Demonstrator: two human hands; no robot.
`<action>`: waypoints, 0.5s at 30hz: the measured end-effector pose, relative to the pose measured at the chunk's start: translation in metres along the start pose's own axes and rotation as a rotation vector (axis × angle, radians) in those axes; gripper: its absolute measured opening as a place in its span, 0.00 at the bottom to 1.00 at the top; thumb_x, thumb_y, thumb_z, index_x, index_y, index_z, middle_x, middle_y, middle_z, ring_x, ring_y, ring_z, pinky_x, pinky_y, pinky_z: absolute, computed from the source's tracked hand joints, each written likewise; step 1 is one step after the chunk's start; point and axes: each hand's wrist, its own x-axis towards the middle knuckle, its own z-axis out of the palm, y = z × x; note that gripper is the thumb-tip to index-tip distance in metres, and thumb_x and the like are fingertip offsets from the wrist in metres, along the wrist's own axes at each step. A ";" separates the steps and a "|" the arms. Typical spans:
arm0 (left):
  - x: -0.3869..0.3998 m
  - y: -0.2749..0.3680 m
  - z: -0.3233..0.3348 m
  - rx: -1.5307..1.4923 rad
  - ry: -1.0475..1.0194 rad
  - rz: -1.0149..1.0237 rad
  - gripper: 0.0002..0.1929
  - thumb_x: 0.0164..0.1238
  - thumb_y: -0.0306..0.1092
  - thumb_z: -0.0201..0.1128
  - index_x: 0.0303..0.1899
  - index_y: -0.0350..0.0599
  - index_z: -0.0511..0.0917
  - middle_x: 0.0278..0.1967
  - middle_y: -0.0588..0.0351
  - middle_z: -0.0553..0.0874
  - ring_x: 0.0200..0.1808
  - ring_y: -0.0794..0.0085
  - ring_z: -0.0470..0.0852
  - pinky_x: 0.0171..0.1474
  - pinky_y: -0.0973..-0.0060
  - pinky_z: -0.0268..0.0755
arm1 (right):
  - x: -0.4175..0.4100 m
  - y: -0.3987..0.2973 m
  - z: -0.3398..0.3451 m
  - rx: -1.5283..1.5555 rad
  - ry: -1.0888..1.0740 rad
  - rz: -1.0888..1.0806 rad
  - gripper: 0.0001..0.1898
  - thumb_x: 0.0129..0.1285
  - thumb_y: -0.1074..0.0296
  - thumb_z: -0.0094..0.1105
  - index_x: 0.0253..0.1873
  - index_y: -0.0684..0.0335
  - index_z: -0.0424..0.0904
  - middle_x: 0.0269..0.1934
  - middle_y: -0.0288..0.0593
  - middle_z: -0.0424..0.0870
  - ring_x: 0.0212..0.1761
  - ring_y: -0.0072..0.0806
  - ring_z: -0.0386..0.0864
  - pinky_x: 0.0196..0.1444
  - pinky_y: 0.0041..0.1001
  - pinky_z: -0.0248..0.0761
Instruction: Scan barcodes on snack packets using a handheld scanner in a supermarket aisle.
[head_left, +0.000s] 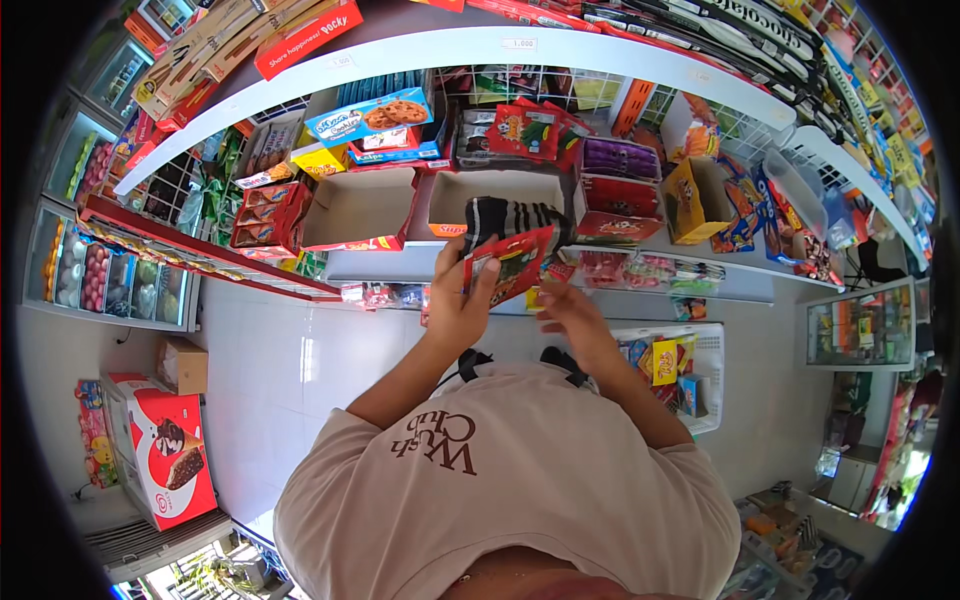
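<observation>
My left hand (461, 300) grips a red snack packet (510, 262), with the thumb across its front. A dark cloth with pale stripes (517, 216) lies against the packet's far side; how it is held is hidden. My right hand (576, 322) is just right of and below the packet, fingers apart, with nothing visible in it. Beyond the hands, a shelf carries an open carton (495, 191), partly covered by the cloth. To its left stands another open carton (360, 206). A box of red packets (619, 206) stands to its right.
A white plastic basket (716, 375) with snack packs stands on the floor to my right. Overhead, an upper shelf edge (450, 46) bows across the front. A glass-door fridge (112, 262), a cardboard box (182, 364) and an ice-cream freezer (161, 450) are at left.
</observation>
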 end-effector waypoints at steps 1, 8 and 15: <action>-0.002 0.001 0.002 0.078 -0.016 0.045 0.13 0.72 0.33 0.63 0.52 0.35 0.84 0.53 0.39 0.78 0.53 0.52 0.77 0.59 0.66 0.68 | -0.002 0.005 0.009 0.264 -0.077 0.122 0.14 0.71 0.65 0.59 0.58 0.60 0.76 0.52 0.39 0.83 0.53 0.25 0.79 0.56 0.27 0.71; 0.007 -0.002 -0.010 0.034 0.007 0.057 0.14 0.72 0.36 0.62 0.50 0.38 0.85 0.55 0.38 0.79 0.58 0.52 0.75 0.63 0.63 0.65 | 0.012 0.011 0.021 0.816 -0.096 0.036 0.14 0.68 0.70 0.62 0.57 0.56 0.75 0.53 0.36 0.83 0.57 0.29 0.79 0.60 0.34 0.72; 0.014 -0.005 -0.038 0.224 -0.160 0.028 0.15 0.72 0.41 0.61 0.46 0.41 0.88 0.47 0.42 0.85 0.49 0.52 0.80 0.55 0.64 0.71 | 0.013 -0.083 -0.076 -0.351 0.595 -0.873 0.07 0.72 0.72 0.59 0.51 0.64 0.76 0.43 0.36 0.83 0.45 0.17 0.79 0.49 0.20 0.72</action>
